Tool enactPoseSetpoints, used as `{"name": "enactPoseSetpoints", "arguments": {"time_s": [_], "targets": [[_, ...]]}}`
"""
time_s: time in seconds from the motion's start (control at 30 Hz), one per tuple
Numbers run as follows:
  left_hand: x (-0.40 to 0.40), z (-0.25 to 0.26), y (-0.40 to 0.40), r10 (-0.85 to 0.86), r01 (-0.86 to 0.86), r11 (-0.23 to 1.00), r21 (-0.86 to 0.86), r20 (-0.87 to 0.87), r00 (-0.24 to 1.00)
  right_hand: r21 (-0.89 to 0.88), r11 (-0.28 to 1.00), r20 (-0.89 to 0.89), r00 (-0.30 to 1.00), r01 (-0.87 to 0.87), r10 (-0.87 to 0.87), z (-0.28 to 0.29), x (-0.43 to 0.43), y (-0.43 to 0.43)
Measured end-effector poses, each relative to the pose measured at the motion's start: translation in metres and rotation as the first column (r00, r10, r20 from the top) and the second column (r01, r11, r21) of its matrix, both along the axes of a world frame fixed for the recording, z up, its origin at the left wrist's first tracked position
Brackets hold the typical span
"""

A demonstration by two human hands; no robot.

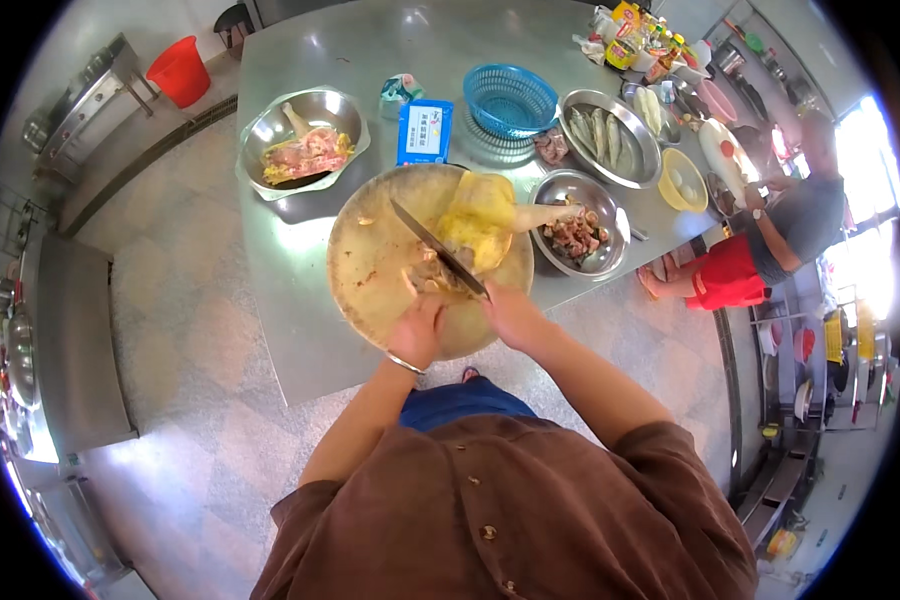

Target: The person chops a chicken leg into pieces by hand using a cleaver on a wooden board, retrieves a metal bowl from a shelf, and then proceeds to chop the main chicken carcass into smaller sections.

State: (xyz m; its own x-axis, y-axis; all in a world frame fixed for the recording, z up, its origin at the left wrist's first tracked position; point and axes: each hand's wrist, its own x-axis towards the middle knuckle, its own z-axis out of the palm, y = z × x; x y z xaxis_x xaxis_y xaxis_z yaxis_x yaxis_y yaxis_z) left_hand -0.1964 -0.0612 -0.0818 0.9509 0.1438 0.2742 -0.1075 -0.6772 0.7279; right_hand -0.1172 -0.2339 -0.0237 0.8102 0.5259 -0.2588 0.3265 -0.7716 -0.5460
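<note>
On a round chopping block lies a large piece of raw poultry with yellow skin, its leg pointing right over a steel bowl of chopped meat. My right hand grips the handle of a kitchen knife. The blade slants up and left across the poultry's near left part. My left hand, with a bangle at the wrist, holds the near end of the poultry, left of the knife handle.
Behind the block stand a steel bowl with poultry, a blue packet, a blue plastic basket and a basin of fish. A yellow bowl is at the right. Another person stands at the table's right end.
</note>
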Motion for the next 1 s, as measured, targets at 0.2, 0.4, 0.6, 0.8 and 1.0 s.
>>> {"name": "enactPoseSetpoints", "arguments": {"time_s": [0.2, 0.4, 0.6, 0.8, 1.0], "targets": [[-0.006, -0.009, 0.038, 0.144, -0.213, 0.784, -0.583, -0.163, 0.976, -0.082, 0.991, -0.076, 0.991, 0.101, -0.107, 0.019, -0.036, -0.041], [-0.025, -0.026, 0.044, 0.143, -0.226, 0.803, -0.551, -0.190, 0.971, -0.093, 0.992, -0.154, 0.983, 0.085, -0.098, 0.027, -0.035, -0.060], [-0.024, -0.023, 0.043, 0.123, -0.207, 0.840, -0.501, -0.196, 0.973, 0.129, 0.989, -0.050, 0.997, 0.069, -0.063, 0.049, -0.018, -0.035], [-0.032, -0.010, 0.037, 0.153, -0.207, 0.895, -0.395, -0.164, 0.975, 0.481, 0.875, 0.231, 0.954, 0.057, -0.189, 0.055, 0.008, 0.041], [-0.035, -0.012, 0.046, 0.226, -0.254, 0.899, -0.357, -0.120, 0.967, 0.016, 1.000, 0.009, 1.000, -0.021, 0.021, -0.009, 0.007, 0.011]]}}
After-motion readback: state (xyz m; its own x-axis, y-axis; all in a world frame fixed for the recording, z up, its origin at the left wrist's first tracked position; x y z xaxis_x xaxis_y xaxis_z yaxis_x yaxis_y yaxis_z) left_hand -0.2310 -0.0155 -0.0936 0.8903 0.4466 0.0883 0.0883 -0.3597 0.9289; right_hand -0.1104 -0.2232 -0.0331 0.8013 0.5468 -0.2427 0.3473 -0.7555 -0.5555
